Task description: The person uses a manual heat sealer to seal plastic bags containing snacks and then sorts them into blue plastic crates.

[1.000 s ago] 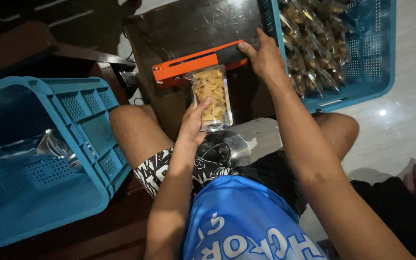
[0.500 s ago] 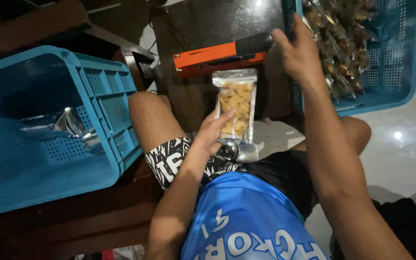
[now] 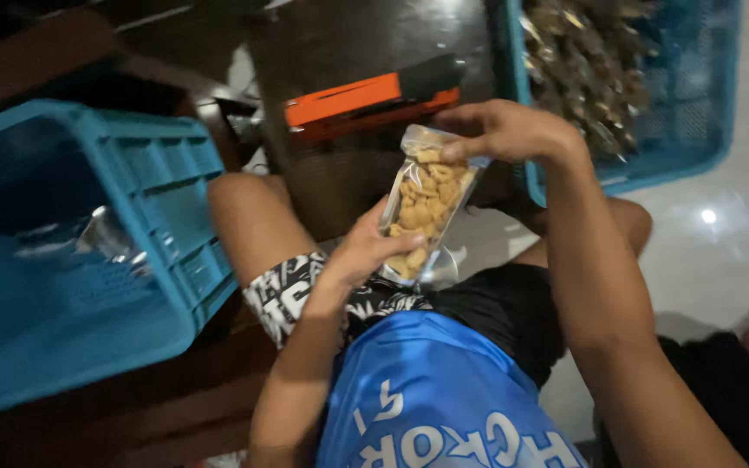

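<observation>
Pale glossy floor (image 3: 721, 251) (dim room) under pouch-holding hands (image 3: 444, 204).

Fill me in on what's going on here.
A seated person holds a clear pouch of snacks in both hands: the left hand grips its lower part, the right hand pinches its top. Just beyond it sits an orange sealer. A blue basket on the right holds many filled pouches; a blue crate on the left holds a few.
</observation>
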